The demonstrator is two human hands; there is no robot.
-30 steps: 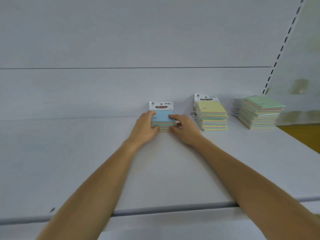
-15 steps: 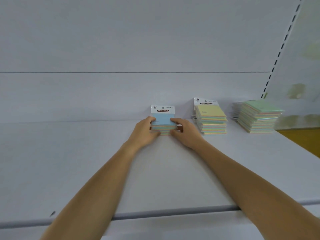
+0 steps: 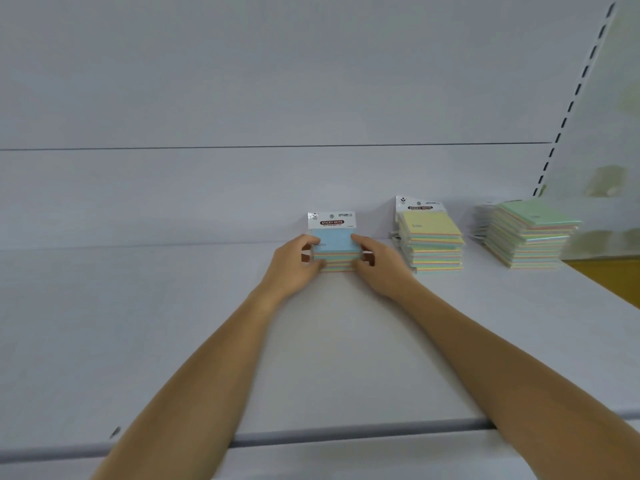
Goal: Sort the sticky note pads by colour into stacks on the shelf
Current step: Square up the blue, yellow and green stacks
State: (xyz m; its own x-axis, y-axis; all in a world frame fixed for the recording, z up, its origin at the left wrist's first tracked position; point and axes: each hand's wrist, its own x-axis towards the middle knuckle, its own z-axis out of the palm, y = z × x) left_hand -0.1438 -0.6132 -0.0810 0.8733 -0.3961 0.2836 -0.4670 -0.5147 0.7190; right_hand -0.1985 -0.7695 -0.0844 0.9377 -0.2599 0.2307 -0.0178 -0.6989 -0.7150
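Note:
A short stack of blue-topped sticky note pads point(image 3: 335, 241) stands on the white shelf point(image 3: 173, 341) near the back wall, its white header card upright behind it. My left hand point(image 3: 294, 265) presses against the stack's left side and my right hand point(image 3: 377, 263) against its right side, fingers curled around the edges. To the right stands a taller yellow-topped stack point(image 3: 431, 244). Farther right is a green-topped stack point(image 3: 530, 240). The lower pads of the blue stack are partly hidden by my fingers.
The shelf's front edge point(image 3: 346, 433) runs across the bottom of the view. A slotted upright point(image 3: 575, 95) rises at the back right. Beyond the shelf's right end shows a yellow-brown floor point(image 3: 609, 275).
Both hands have slid slightly farther back with the blue stack, squeezing it from both sides. The other two stacks have not moved.

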